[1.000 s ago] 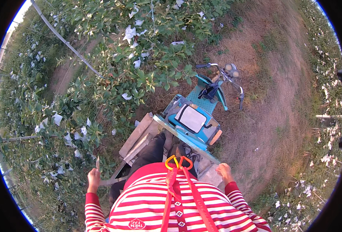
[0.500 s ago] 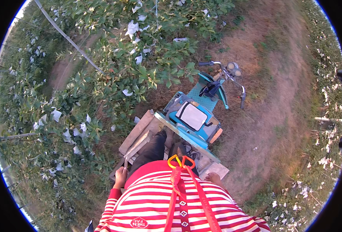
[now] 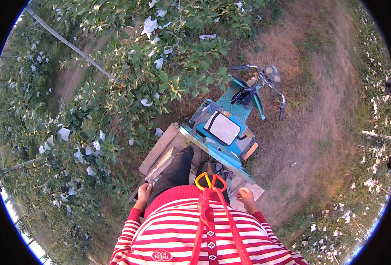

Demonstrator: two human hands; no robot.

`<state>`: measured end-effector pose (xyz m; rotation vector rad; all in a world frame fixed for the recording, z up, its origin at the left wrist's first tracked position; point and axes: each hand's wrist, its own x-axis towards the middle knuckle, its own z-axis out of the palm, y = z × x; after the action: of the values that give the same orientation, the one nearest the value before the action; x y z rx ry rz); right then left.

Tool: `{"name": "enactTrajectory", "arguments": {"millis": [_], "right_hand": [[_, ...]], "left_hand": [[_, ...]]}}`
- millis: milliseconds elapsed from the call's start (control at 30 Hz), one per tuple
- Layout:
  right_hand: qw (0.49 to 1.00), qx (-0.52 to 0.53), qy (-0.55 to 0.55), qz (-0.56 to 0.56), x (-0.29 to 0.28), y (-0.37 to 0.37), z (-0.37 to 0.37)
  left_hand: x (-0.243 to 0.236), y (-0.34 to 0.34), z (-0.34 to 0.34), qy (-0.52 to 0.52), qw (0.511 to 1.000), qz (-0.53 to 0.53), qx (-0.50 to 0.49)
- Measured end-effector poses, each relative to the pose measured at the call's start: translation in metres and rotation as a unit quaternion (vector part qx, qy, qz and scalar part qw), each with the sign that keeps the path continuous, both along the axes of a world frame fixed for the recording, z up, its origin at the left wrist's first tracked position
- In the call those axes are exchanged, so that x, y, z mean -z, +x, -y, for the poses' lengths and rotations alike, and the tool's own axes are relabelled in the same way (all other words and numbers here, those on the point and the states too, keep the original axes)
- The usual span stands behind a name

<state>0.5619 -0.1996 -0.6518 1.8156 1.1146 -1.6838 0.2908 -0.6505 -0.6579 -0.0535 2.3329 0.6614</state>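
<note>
Now the left hand [image 3: 143, 193], grip unclear, is hanging nearer the trousers [image 3: 174, 173], right hand [image 3: 247, 197] unclenched, teal board [image 3: 216, 154] standing ahead.

Single head view: left fisheye of pair worn on head, facing steeply down, picture upright. Shirt [image 3: 177, 229] nearest, filling lower middle; left hand [image 3: 143, 193] and right hand [image 3: 246, 195] slightly farther, flanking it, on wearer's side of cart's [image 3: 159, 143] front edge. That edge slants down rightward across middle. Handlebars [image 3: 262, 80] farther off, beyond front edge. Trees [image 3: 180, 84] spread left, track [image 3: 310, 119] right.
</note>
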Motion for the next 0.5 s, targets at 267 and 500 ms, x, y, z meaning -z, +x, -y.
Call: {"name": "enactTrajectory", "arguments": {"millis": [267, 500], "right_hand": [[1.0, 0.0, 0.002, 0.011, -0.018, -0.035, 0.001], [1.0, -0.004, 0.0, 0.026, -0.024, -0.055, 0.004]], "left_hand": [[0.001, -0.021, -0.003, 0.005, 0.996, 0.058, -0.063], [0.002, -0.035, -0.004, 0.033, 0.993, 0.073, -0.091]]}}
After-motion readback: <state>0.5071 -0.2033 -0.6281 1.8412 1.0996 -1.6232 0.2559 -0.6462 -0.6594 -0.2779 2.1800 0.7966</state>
